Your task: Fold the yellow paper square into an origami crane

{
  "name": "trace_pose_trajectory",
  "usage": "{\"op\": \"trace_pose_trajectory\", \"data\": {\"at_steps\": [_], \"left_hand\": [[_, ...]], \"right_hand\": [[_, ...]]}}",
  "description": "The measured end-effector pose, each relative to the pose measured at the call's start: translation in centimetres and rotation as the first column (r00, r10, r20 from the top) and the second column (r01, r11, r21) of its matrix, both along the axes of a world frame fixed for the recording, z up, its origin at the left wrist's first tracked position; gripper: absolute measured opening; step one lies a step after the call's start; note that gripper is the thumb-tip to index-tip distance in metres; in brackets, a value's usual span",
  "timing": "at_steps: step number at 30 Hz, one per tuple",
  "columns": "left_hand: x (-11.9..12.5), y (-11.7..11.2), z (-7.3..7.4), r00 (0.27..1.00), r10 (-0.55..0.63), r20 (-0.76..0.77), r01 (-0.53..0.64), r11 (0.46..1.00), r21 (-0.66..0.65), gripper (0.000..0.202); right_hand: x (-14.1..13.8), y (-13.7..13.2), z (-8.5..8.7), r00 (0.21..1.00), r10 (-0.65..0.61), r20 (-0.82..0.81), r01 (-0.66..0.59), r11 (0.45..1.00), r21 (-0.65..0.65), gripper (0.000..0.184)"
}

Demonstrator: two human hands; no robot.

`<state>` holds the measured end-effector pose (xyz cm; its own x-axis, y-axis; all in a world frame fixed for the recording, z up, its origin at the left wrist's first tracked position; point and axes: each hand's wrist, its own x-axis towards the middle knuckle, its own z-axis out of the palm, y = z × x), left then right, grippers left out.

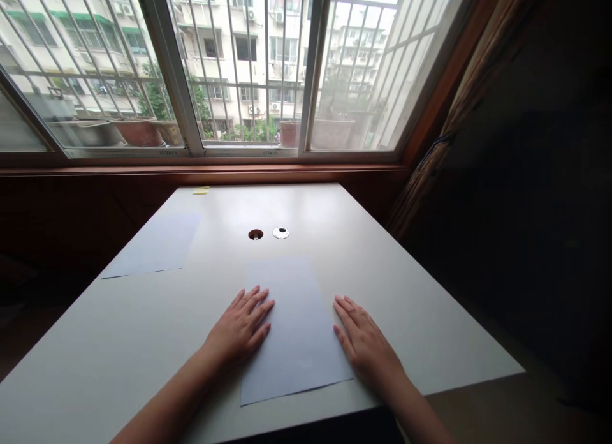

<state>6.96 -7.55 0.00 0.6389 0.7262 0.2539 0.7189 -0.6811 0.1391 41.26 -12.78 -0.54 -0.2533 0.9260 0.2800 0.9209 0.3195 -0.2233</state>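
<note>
A blank pale sheet of paper [296, 342] lies flat on the white table [406, 284], close to its front edge. My left hand [240, 326] rests with fingers spread, its fingertips over the sheet's left edge. On the other side, my right hand [364, 339] lies flat along the sheet's right edge, fingers stretched out and close together. Neither hand holds anything. Part of the sheet's left edge is hidden under my left hand.
A second sheet of paper [155, 245] lies at the table's left. Farther back are a round hole [255, 234] and a round cover [281, 233] beside it. Yellow strips [201, 190] sit at the far left corner. Behind stands a barred window [248, 67]; a curtain [444, 131] hangs right.
</note>
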Motion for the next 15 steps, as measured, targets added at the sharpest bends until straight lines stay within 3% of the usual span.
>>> {"op": "trace_pose_trajectory", "data": {"at_steps": [6,9,12,15], "left_hand": [[0.0,0.2,-0.3,1.000,0.005,-0.025,-0.005,1.000,0.000,0.052],[-0.1,0.5,-0.7,1.000,0.010,-0.028,-0.009,1.000,0.026,0.050],[-0.6,0.7,-1.0,0.998,0.020,0.063,-0.024,0.998,0.055,0.060],[-0.8,0.3,-0.9,0.987,0.084,0.135,-0.094,0.993,0.069,0.066]], "right_hand": [[-0.1,-0.2,0.1,1.000,-0.010,0.000,0.010,1.000,0.008,0.049],[0.1,-1.6,0.5,0.999,-0.024,-0.030,0.025,1.000,0.009,0.046],[1.6,-5.1,0.7,0.996,-0.044,-0.075,0.046,0.999,0.026,0.044],[5.6,-10.6,-0.2,0.992,-0.086,-0.096,0.094,0.993,0.077,0.043]]}}
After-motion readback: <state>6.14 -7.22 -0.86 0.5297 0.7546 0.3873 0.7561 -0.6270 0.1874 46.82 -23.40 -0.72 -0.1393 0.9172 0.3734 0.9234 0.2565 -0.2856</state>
